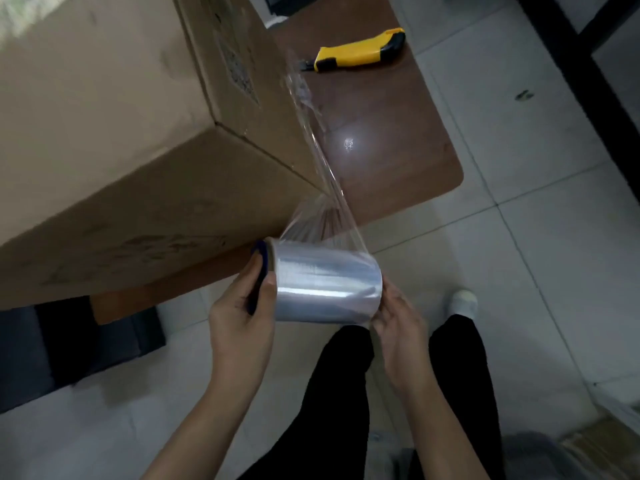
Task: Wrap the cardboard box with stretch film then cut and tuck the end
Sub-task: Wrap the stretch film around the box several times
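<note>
Both hands, left hand [239, 320] and right hand [398, 320], grip the film roll [327, 282] by its ends. Film [311, 133] runs up to the cardboard box [104, 133]. A yellow knife [356, 50] lies on the worktop [398, 150].

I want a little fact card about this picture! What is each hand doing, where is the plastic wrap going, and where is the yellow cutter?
left hand: grips the blue-capped end of the film roll
right hand: holds the roll's other end
film roll: lying sideways between both hands, below the table edge
stretch film: pulled from the roll up along the box's side
cardboard box: big, sits on the brown table
utility knife: yellow and black, lies untouched on the table beside the box
</note>
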`<action>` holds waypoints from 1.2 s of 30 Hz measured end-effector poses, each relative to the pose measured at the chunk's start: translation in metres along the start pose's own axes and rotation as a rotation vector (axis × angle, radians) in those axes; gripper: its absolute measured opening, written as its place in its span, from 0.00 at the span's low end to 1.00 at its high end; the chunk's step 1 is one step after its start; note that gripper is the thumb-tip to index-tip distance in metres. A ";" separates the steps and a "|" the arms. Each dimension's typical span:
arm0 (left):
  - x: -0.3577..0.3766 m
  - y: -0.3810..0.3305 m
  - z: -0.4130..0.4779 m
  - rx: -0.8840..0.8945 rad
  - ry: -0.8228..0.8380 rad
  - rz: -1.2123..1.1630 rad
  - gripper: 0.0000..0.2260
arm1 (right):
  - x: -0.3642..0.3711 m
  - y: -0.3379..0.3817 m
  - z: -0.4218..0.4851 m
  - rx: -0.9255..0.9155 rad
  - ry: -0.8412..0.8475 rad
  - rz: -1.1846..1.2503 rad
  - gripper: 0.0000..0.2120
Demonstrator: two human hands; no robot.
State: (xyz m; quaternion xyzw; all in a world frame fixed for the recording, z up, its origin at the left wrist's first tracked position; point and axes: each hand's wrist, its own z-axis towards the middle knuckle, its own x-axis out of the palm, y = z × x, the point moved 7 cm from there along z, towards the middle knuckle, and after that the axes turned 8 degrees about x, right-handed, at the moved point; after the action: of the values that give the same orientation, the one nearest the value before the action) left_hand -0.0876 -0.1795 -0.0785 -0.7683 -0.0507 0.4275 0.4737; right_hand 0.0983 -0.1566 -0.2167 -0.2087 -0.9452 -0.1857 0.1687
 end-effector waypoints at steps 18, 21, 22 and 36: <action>-0.052 0.025 0.018 0.019 0.159 -0.112 0.12 | 0.015 -0.094 -0.037 -0.330 -0.012 0.248 0.20; -0.066 0.033 0.027 0.035 0.237 -0.103 0.12 | 0.024 -0.114 -0.042 -0.379 -0.043 0.356 0.22; -0.071 0.035 0.030 0.037 0.264 -0.103 0.11 | 0.028 -0.123 -0.044 -0.388 -0.054 0.398 0.20; -0.132 0.078 0.060 0.078 0.452 -0.134 0.14 | 0.083 -0.221 -0.059 -0.471 -0.134 0.512 0.22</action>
State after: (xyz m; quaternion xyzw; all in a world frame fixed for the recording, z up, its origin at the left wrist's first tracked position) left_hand -0.2388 -0.2447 -0.0696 -0.8207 0.0225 0.2139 0.5294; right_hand -0.0591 -0.3407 -0.1941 -0.4839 -0.8024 -0.3362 0.0944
